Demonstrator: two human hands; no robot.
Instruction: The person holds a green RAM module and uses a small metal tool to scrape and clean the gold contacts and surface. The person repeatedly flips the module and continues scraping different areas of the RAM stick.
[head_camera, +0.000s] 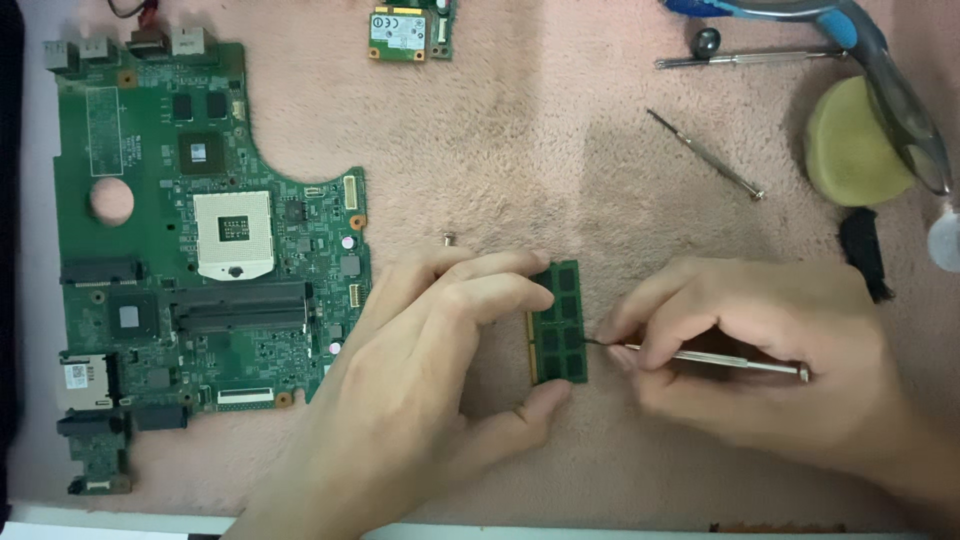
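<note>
Left hand: my left hand (420, 370) pinches a small green memory module (558, 322) between fingertips at its far end and thumb at its near end, so the hand is closed on it, not flat.
Memory module: it stands upright on its long edge on the pink fuzzy cloth (540, 150), near the middle of the scene, its black chips facing right and the gold contact strip along its left side.
Right hand: my right hand (740, 350) is curled shut around a thin metal screwdriver (715, 358), held like a pen, the handle running off to the right.
Screwdriver tip: the dark tip touches the right edge of the module (or sits just against it; the blur keeps me from telling more).
Motherboard: a large green laptop motherboard (200, 250) lies on the left, its silver processor socket near the centre, just beside my left wrist.
Loose screw: one small screw (449, 238) lies on the cloth just beyond my left fingers.
Far edge: a small green wireless card (400, 32) at the top centre, and a second slim screwdriver (705, 152) lying aslant, well apart from my hands.
Far right: a third driver (750, 59) beside a dark ball, a round yellowish sponge (850, 150), and blue-handled pliers (850, 40) partly over it.
</note>
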